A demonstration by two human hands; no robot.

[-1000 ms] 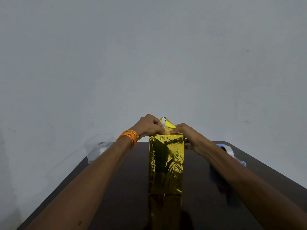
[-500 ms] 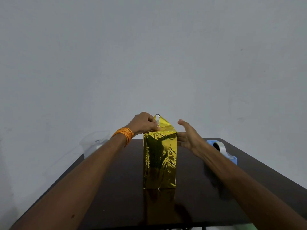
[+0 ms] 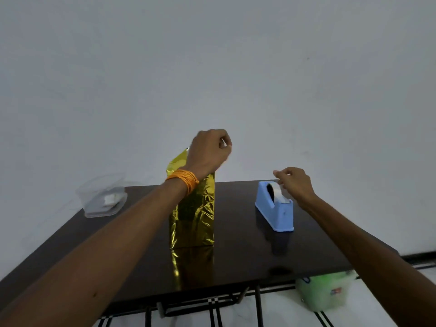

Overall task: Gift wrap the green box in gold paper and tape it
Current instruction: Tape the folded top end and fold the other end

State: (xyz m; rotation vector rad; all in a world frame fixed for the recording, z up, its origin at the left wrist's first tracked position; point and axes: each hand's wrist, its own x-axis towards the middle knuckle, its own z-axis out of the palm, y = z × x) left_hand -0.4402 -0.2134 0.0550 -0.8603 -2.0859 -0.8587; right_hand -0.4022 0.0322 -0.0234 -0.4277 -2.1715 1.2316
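Our left hand (image 3: 208,152) hangs over the top of the gold-wrapped box (image 3: 195,213), which stands upright mid-tabletop (image 3: 247,256). Its grip is curled tight, but we cannot tell whether it holds any paper. Our right hand (image 3: 295,182) is at the blue tape dispenser (image 3: 276,208), its grip pinched on the tape (image 3: 278,194).

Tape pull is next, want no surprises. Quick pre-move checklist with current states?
1. Gold-wrapped box upright on table: ok.
2. Left hand holding the top fold: cannot tell, hand hides it.
3. Right hand at blue tape dispenser: ok.
4. Tape pinched: cannot tell.
5. Top flap flat: not ok, sticks up beside left hand.
6. Path between dispenser and box free: ok.
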